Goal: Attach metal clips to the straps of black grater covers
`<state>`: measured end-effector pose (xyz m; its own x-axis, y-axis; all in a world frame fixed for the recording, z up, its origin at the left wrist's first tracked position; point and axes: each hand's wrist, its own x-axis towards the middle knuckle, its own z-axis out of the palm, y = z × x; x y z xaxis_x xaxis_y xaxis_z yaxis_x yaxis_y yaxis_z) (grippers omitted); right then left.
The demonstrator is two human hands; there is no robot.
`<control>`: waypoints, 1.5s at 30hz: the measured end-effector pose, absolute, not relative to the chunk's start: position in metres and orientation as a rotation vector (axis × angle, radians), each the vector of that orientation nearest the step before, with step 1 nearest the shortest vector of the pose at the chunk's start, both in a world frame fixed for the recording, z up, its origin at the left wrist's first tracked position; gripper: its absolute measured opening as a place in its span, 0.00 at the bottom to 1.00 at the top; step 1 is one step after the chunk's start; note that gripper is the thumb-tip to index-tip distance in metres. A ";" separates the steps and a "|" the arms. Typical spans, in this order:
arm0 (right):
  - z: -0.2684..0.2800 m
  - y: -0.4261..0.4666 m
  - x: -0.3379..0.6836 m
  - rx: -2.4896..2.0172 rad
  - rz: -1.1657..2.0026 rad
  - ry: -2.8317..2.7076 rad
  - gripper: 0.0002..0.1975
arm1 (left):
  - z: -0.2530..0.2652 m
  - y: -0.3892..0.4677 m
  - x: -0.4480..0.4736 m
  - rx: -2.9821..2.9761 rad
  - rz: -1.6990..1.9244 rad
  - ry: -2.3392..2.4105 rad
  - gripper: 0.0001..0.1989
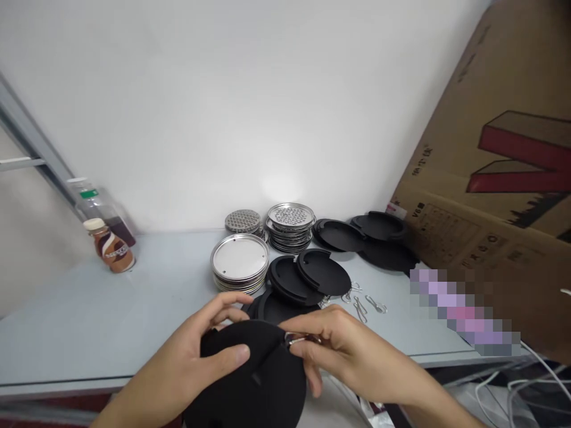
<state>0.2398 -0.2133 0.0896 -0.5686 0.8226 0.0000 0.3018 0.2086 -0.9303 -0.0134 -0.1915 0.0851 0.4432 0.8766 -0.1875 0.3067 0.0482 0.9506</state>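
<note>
While the left hand [200, 351] gripped a disc [259, 380] over the bench's [169, 303] front edge, seemingly to steady it, the right hand [345, 345] pinched a clip [294, 340] at its rim. Other discs [328, 276] and loose clips [377, 305] lay behind, apparently for easy reach; stacked plates [239, 255] left room toward the left edge's bottles [113, 249].

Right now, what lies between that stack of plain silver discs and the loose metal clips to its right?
Overlapping black discs lie between the stack of plain silver discs and the loose metal clips, as the head view shows.
</note>
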 end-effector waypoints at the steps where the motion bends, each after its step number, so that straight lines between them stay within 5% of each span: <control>1: 0.086 -0.210 0.237 -1.051 1.290 -1.999 0.13 | 0.087 -0.187 -0.011 1.637 0.574 1.103 0.24; 5: 0.070 -0.206 0.235 -1.132 0.885 -2.096 0.13 | 0.093 -0.175 0.000 1.963 0.604 1.112 0.13; 15: 0.053 -0.223 0.230 -0.974 0.125 -2.053 0.24 | 0.096 -0.174 -0.009 1.778 0.655 1.047 0.17; 23: 0.067 -0.236 0.225 -0.997 0.141 -2.025 0.17 | 0.100 -0.179 -0.008 1.887 0.589 0.965 0.13; 30: 0.061 -0.241 0.218 -0.968 -0.070 -2.005 0.22 | 0.096 -0.178 -0.010 1.873 0.551 0.974 0.13; 39: 0.075 -0.238 0.226 -1.246 0.819 -1.681 0.09 | 0.110 -0.186 0.001 1.848 0.533 0.934 0.13; 42: 0.070 -0.236 0.228 -1.142 0.592 -1.734 0.10 | 0.114 -0.187 -0.002 1.818 0.489 0.913 0.14; 45: 0.074 -0.235 0.234 -1.014 0.320 -1.920 0.23 | 0.109 -0.186 -0.004 1.830 0.531 0.939 0.14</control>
<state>0.2342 -0.2346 0.0745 -0.2460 0.7586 0.6034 0.5222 0.6282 -0.5768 -0.0042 -0.1856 0.1086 0.6068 0.7935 -0.0476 0.3681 -0.2274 0.9015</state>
